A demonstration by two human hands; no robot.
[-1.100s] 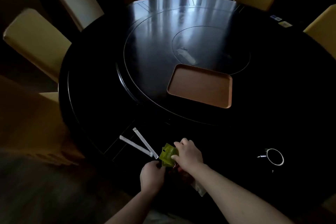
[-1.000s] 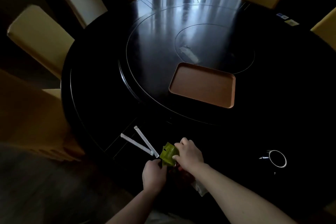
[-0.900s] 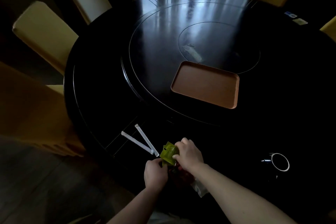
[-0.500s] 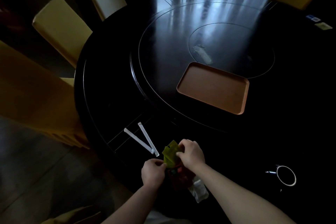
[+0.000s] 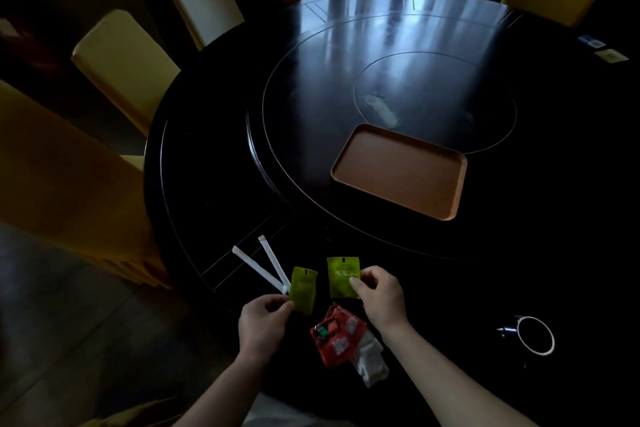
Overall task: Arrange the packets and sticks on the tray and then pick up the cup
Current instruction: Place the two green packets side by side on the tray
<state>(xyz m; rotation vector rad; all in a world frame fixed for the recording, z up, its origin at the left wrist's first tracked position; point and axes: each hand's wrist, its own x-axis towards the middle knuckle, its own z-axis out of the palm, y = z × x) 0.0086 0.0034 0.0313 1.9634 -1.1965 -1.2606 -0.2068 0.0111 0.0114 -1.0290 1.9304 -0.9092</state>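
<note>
My left hand (image 5: pixel 265 322) pinches the lower corner of a green packet (image 5: pixel 303 289). My right hand (image 5: pixel 381 295) pinches a second green packet (image 5: pixel 342 276), held a little apart from the first, both just above the near table edge. Below them lie a red packet (image 5: pixel 334 333) and a white packet (image 5: pixel 370 360). Two white sticks (image 5: pixel 263 265) lie in a V to the left. The brown tray (image 5: pixel 398 172) sits bare on the turntable beyond. A dark cup (image 5: pixel 535 334) with a white rim stands at the right.
The round black table (image 5: pixel 214 184) has a raised turntable (image 5: pixel 311 87) in the middle. Yellow chairs (image 5: pixel 124 62) ring the far and left sides. Small cards (image 5: pixel 602 48) lie at the far right edge. The room is dim.
The two green packets were held together in both hands; now they are pulled apart, one in each hand. The red and white packets underneath have come into view. The camera has shifted.
</note>
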